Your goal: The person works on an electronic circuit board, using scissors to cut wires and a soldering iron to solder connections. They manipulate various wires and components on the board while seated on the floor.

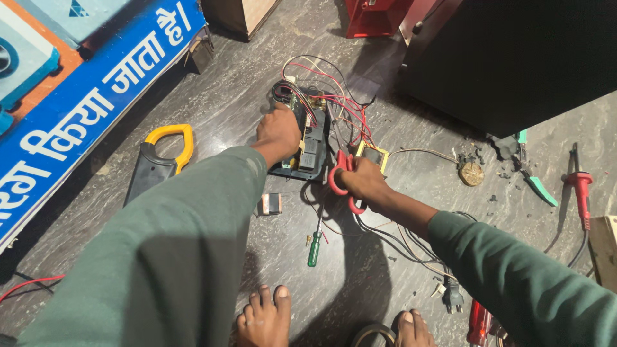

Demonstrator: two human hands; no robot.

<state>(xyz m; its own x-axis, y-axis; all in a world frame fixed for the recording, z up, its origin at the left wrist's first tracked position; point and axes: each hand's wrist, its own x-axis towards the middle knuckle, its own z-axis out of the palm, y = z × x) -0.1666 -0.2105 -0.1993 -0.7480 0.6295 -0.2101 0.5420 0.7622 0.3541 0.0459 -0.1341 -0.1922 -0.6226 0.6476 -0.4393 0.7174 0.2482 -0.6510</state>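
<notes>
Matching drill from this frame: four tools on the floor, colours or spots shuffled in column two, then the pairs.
Column 1
1. clamp meter
2. screwdriver
3. cutters
4. soldering iron

Column 2
A. red handles, in the right hand
B. green handle, lying between the two arms
C. yellow jaw, left of the left hand
D. red grip, far right on the floor

Pairs: 1-C, 2-B, 3-A, 4-D
</notes>
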